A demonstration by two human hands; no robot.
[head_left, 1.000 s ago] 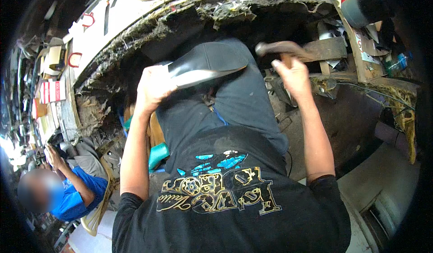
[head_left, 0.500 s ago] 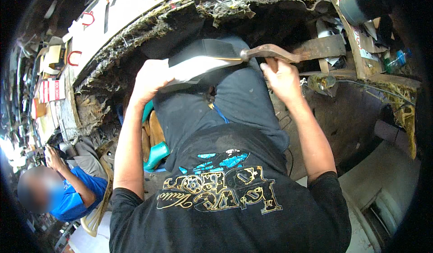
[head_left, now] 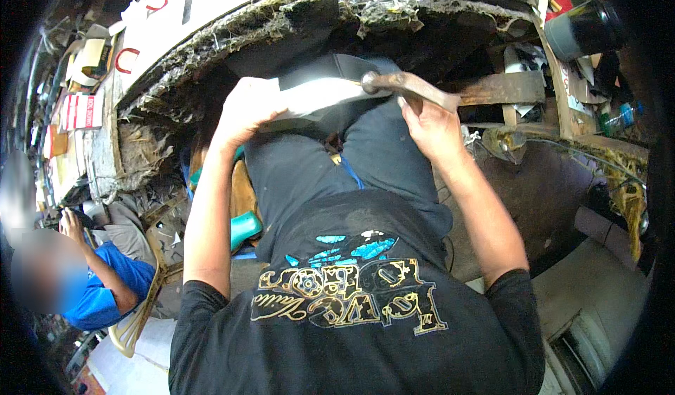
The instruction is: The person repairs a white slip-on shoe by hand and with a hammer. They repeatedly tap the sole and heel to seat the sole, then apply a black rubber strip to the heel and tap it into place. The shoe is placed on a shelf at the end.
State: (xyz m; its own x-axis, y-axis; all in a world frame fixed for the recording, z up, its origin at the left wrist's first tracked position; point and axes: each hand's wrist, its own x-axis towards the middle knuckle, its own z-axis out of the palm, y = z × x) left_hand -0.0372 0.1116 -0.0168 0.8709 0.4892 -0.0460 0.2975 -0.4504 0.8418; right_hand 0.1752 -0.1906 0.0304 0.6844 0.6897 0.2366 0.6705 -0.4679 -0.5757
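My left hand (head_left: 249,109) is closed on one end of a curved white piece (head_left: 316,96), sheet-like and glaring in the light. The piece lies across my thighs, with dark material around it; I cannot tell its exact kind. My right hand (head_left: 432,129) grips a hammer with a brown, rusty, curved head (head_left: 411,87). Its rounded striking face is at the right end of the white piece; whether the two touch is unclear. The hammer's handle is mostly hidden by my fingers.
A ragged, fibre-edged workbench (head_left: 162,40) curves around my lap. At its right stands a dark cylindrical container (head_left: 580,33), near a wooden bar (head_left: 499,89). A teal object (head_left: 245,228) lies by my left thigh. On the left, a person in a blue shirt (head_left: 112,282) sits nearby.
The hammer head has shifted left over the end of the white piece. Both hands keep their grips. The whole view has turned slightly.
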